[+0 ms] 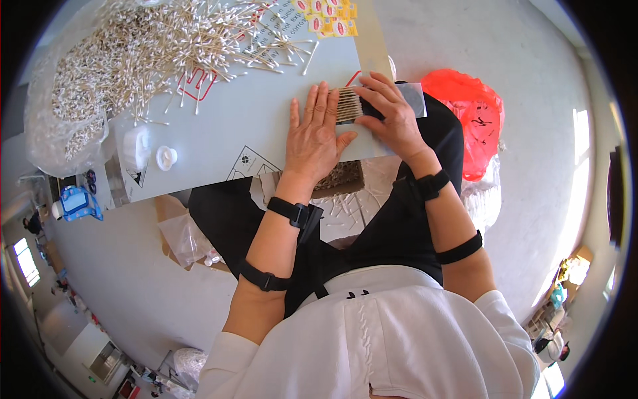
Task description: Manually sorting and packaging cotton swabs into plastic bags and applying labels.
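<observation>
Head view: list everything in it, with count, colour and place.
Table: one, grey, upper left
Cotton swabs: uncountable, white-tipped, piled upper left
Swab row: one, tan, table's right part
Clear bag: one, colourless, far left
Packets: several, yellow, top centre
Tub: one, white, table's left
Round cap: one, white, beside tub
Plastic sheet: one, pale grey, table's right edge
Boxes: at least two, brown, below table
Red bag: one, red, right
Blue item: one, blue, left
Floor: one, grey, surrounding
Far clutter: uncountable, mixed, both edges
Trousers: one pair, black, centre
Top: one, white, bottom
Straps: four, black, lower centre
Left hand: one, bare, swab row's left side
Right hand: one, bare, row's right side
</observation>
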Available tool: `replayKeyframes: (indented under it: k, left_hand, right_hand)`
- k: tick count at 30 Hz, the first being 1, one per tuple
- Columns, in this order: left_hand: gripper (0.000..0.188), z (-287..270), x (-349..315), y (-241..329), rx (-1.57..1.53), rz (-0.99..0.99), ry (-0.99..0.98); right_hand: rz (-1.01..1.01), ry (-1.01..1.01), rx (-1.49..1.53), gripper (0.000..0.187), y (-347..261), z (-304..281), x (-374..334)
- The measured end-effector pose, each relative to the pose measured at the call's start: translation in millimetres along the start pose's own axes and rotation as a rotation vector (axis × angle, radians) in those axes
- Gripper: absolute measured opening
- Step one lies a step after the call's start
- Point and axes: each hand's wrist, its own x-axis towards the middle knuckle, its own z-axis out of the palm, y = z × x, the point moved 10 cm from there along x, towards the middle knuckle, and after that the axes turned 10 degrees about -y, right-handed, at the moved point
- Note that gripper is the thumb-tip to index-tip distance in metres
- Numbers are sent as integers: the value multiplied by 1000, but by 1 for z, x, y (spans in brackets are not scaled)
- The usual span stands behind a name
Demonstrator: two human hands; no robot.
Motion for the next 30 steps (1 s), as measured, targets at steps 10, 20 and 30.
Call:
replayKeyframes:
  k: [10,20,30]
  left_hand:
    - [83,0,-1,0,-21,8,14]
    - [82,2,-1,-1,13,2,14]
    - [82,2,-1,-1,13,-5,9]
  right_hand:
    - [212,133,141,12,3,-1,-24]
    - [160,126,85,7,-2,0,-15]
    - [179,93,93,12,-1,2,-15]
